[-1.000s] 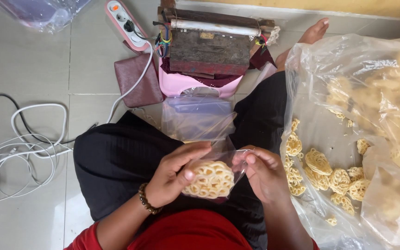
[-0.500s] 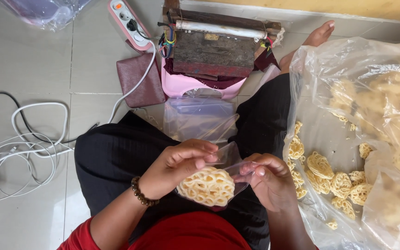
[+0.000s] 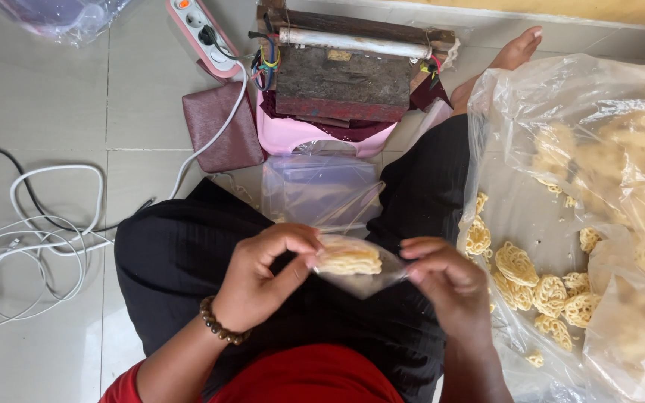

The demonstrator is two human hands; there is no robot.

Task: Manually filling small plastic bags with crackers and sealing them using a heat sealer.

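Observation:
Both hands hold a small clear plastic bag (image 3: pixel 360 270) over my lap, with a stack of yellow lattice crackers (image 3: pixel 346 257) inside it, seen edge-on. My left hand (image 3: pixel 263 276), with a bead bracelet at the wrist, pinches the bag's left side. My right hand (image 3: pixel 448 282) pinches its right corner. Just ahead of my knees lies a pile of empty clear bags (image 3: pixel 321 190).
A big clear plastic sack (image 3: pixel 561 149) on the right holds many loose crackers (image 3: pixel 531 280). Ahead stand a wooden sealing device (image 3: pixel 341 71) on a pink stool (image 3: pixel 293 134), a power strip (image 3: pixel 201 30), a maroon pouch (image 3: pixel 218 127). White cables (image 3: pixel 46 239) lie left.
The bag has been turned from showing the crackers' flat face to edge-on and lifted slightly. My hands have moved a little apart, pulling the bag between them.

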